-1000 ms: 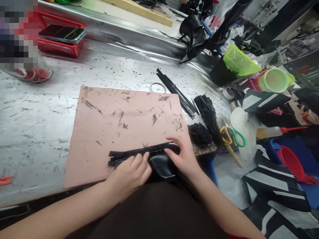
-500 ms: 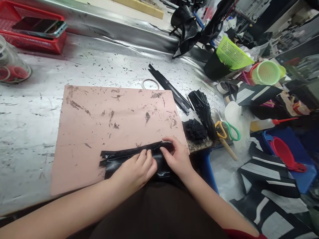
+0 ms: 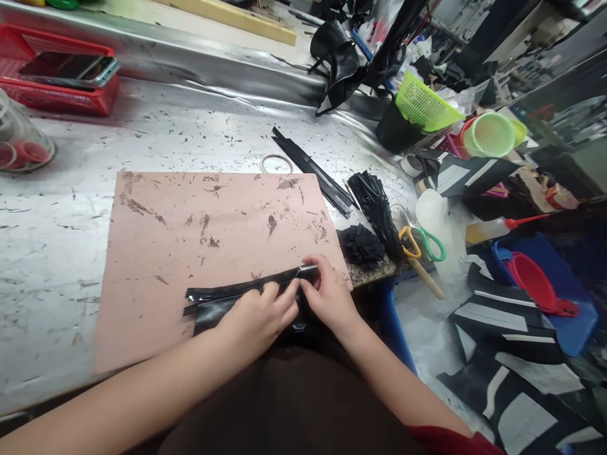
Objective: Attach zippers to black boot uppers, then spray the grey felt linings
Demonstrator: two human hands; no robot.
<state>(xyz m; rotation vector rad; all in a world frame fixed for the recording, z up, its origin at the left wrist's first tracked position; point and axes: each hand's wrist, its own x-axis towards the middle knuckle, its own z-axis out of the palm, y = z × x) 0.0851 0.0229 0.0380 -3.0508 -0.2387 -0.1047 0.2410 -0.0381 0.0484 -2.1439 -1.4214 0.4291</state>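
1. We press the black zipper piece (image 3: pixel 237 302) at the pink mat's (image 3: pixel 190 253) near edge; open mat lies beyond.
2. Our left hand (image 3: pixel 256 319) and right hand (image 3: pixel 329 297) pinch its glossy, flat strip.

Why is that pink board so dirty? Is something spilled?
The pink board carries dark smears and scuff marks, and the metal table is littered with tiny black scraps. Nothing wet shows. Scissors overhang the table's edge.

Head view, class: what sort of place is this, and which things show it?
Probably a small leather-goods or bag workshop: a pink cutting mat, black zipper strips, scissors, and hands pressing a black zipper piece.
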